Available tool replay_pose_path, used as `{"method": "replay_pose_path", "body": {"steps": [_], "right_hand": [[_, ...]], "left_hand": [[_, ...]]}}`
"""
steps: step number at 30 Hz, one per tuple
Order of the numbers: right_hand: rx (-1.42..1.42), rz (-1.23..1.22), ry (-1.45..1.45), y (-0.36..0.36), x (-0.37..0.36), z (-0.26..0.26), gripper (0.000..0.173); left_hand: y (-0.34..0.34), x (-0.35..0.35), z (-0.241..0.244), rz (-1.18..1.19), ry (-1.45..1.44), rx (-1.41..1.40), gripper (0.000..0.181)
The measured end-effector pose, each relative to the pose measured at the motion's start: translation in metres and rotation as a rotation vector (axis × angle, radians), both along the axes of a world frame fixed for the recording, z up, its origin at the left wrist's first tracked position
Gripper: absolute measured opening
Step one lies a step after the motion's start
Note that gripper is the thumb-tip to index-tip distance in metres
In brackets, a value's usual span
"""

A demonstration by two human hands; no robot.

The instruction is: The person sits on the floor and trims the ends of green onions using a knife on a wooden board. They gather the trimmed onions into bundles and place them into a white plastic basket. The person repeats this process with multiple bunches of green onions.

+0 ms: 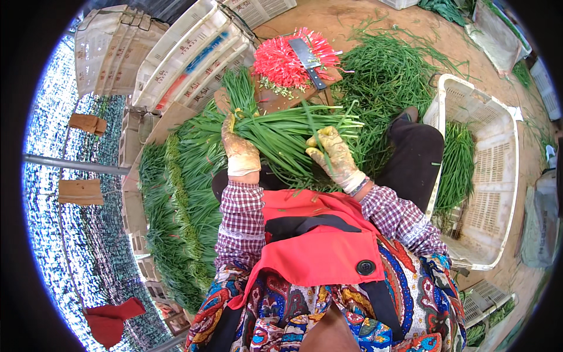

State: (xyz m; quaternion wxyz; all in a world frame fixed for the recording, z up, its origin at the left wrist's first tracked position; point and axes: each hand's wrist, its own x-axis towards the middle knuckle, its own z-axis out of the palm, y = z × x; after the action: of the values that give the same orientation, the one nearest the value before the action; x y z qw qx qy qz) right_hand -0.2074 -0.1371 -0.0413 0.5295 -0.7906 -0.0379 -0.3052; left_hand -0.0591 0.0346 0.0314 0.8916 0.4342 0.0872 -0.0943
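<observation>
My left hand (239, 147), in a stained pale glove, grips a bunch of long green leaves (281, 125) that look like garlic chives. Their pale cut ends point right. My right hand (336, 158), gloved too, pinches a single loose leaf (311, 121) between thumb and fingers, just beside those ends. Beyond the bunch, a cleaver (304, 53) with a black handle lies across a pile of red plastic strips (277, 64). Both rest on a small wooden board (281, 100) strewn with chopped bits. Another small bundle (241, 88) lies at the board's left side.
Laid-out chive bunches (198, 176) cover the floor at left, near stacked white plastic crates (176, 83). A loose leafy heap (382, 66) spreads beyond my knee (415, 143). At right stands a white crate (497, 176) with chives (455, 163) inside.
</observation>
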Motion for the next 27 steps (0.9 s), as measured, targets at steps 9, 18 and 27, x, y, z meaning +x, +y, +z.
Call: {"method": "replay_pose_path", "body": {"steps": [9, 18, 27], "right_hand": [[1.368, 0.5, 0.093, -0.07, -0.033, -0.009, 0.016], [1.331, 0.047, 0.002, -0.132, -0.062, -0.04, 0.034], [-0.139, 0.046, 0.311, -0.043, -0.028, 0.002, 0.051]], "left_hand": [[0.027, 0.01, 0.0, 0.006, 0.048, -0.043, 0.034], [0.064, 0.035, -0.014, -0.038, -0.073, -0.097, 0.034], [0.05, 0.033, -0.016, 0.063, -0.014, -0.05, 0.037]]}}
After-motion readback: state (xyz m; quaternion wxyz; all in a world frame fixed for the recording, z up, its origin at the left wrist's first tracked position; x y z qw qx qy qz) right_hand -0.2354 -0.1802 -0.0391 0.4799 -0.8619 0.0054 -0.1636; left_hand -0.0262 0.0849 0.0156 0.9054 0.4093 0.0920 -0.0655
